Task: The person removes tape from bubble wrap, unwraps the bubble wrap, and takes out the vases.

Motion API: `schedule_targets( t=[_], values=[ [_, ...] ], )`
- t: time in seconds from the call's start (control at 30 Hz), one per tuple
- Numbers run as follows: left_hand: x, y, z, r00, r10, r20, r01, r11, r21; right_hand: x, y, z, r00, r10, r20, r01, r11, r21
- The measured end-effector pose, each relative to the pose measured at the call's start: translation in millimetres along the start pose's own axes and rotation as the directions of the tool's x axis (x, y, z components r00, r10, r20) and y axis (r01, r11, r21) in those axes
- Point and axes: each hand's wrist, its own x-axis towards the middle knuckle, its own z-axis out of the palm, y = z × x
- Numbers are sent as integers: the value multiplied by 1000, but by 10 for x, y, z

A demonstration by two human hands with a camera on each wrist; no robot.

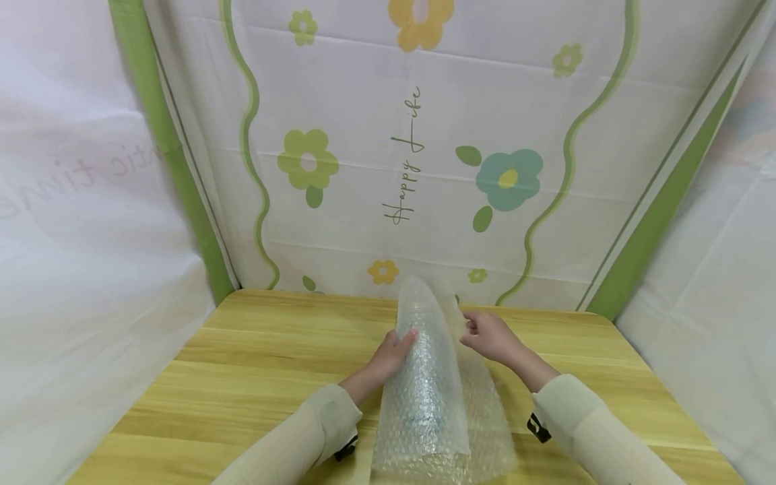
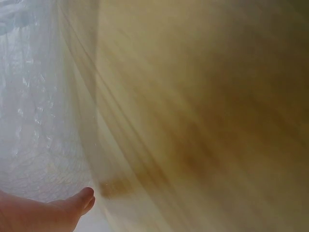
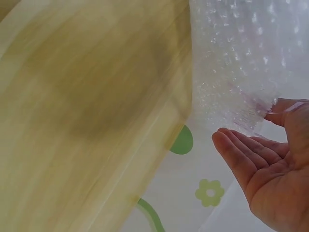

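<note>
A clear sheet of bubble wrap (image 1: 424, 404) stands folded over on the wooden table, around something bluish that shows only faintly through it. My left hand (image 1: 393, 353) grips its left side, thumb laid across the front and the other fingers mostly hidden behind. In the left wrist view, the fingertips of the left hand (image 2: 63, 208) lie against the bubble wrap (image 2: 34, 111). On the other side my right hand (image 1: 488, 333) pinches the loose flap near its upper edge. The right wrist view has the flap's crinkled corner (image 3: 251, 104) at the thumb of the right hand (image 3: 275, 179).
The wooden table (image 1: 273, 377) has rounded back corners. Behind it hangs a white cloth (image 1: 358, 101) printed with flowers, and pale cloth walls (image 1: 91, 236) close in both sides. A black strap (image 1: 538, 428) hangs below the right cuff.
</note>
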Motion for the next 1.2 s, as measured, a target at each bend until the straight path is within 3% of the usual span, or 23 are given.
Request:
schedule_targets(
  t=[0.13, 0.37, 1.2],
  values=[
    [45, -79, 1, 1000, -14, -8, 14, 1000, 17, -44, 38, 15, 1000, 7, -4, -7, 1000, 4],
    [45, -74, -2, 999, -40, -3, 40, 999, 26, -125, 102, 45, 1000, 15, -18, -15, 1000, -7],
    [69, -96, 13, 1000, -12, 17, 13, 1000, -25, -248, 396, 188, 995, 100, 8, -99, 994, -51]
  ],
)
